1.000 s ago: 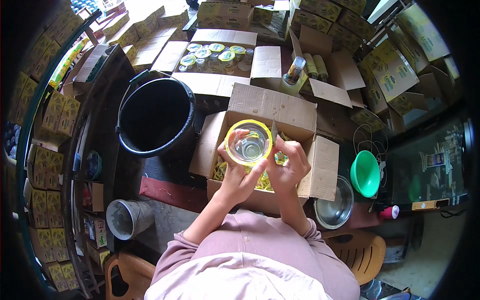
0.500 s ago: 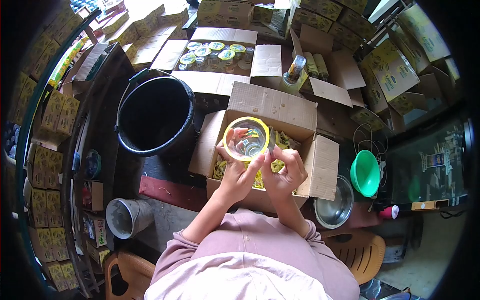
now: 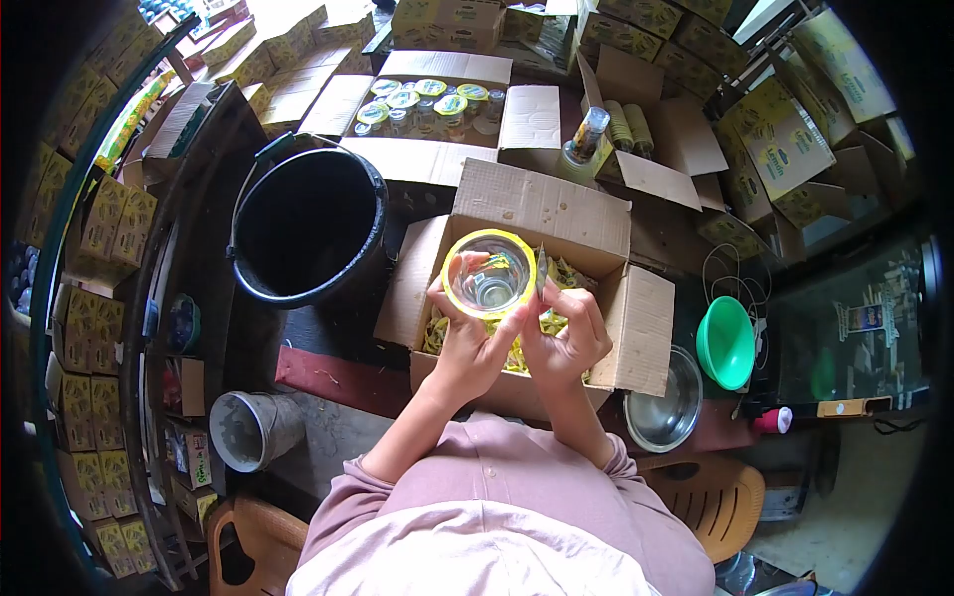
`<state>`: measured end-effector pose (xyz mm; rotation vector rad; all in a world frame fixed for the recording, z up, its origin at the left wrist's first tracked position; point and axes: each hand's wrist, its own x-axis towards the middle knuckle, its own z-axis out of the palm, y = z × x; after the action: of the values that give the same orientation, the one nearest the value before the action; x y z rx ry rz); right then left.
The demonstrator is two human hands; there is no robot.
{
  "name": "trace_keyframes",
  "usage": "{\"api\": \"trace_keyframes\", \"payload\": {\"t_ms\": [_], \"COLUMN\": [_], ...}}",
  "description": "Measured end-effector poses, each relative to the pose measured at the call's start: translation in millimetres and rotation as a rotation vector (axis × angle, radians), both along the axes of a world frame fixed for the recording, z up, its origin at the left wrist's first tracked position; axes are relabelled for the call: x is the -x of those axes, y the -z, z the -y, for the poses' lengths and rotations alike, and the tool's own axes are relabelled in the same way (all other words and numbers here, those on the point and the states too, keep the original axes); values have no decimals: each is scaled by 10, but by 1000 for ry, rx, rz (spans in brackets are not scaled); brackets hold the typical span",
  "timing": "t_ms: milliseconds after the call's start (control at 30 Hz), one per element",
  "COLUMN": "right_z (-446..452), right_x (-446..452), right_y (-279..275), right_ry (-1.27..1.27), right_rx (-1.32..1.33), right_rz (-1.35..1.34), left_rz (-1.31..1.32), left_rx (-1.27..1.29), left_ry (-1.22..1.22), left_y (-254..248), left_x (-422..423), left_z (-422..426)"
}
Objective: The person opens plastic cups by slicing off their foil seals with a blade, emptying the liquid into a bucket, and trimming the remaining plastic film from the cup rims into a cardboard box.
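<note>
A clear plastic cup (image 3: 475, 266) with a yellow rim is tilted so that its open mouth faces me. My left hand (image 3: 462, 348) is closed around its left side and underside, with fingers showing through the clear wall. At the right edge of the rim, my right hand (image 3: 568, 343) pinches a thin grey knife blade (image 3: 542, 264), which points upward; the handle is hidden in the fingers. Both thumbs nearly meet below the rim. Under my hands stands an open cardboard box (image 3: 542, 204) holding many yellow strips (image 3: 434, 336).
A black bucket (image 3: 382, 233) stands left of the box, a grey bucket (image 3: 283, 427) nearer me. To the right are a green bowl (image 3: 725, 343) and a metal bowl (image 3: 664, 412). Behind, another carton (image 3: 417, 164) holds several lidded cups, beside a clear bottle (image 3: 586, 139).
The cup has tilted slightly and shifted a little left. The blade in my right hand now stands higher and shows more clearly beside the rim.
</note>
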<state>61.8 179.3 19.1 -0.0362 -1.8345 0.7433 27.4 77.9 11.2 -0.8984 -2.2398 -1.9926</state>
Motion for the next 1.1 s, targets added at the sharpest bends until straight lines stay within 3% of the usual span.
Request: {"api": "trace_keyframes", "payload": {"t_ms": [1100], "right_z": [-39], "right_x": [-21], "right_y": [50], "right_ry": [39], "right_rx": [-47], "right_rz": [19], "left_rz": [11], "left_rx": [4], "left_ry": [41], "left_y": [56], "left_x": [51], "left_z": [23]}}
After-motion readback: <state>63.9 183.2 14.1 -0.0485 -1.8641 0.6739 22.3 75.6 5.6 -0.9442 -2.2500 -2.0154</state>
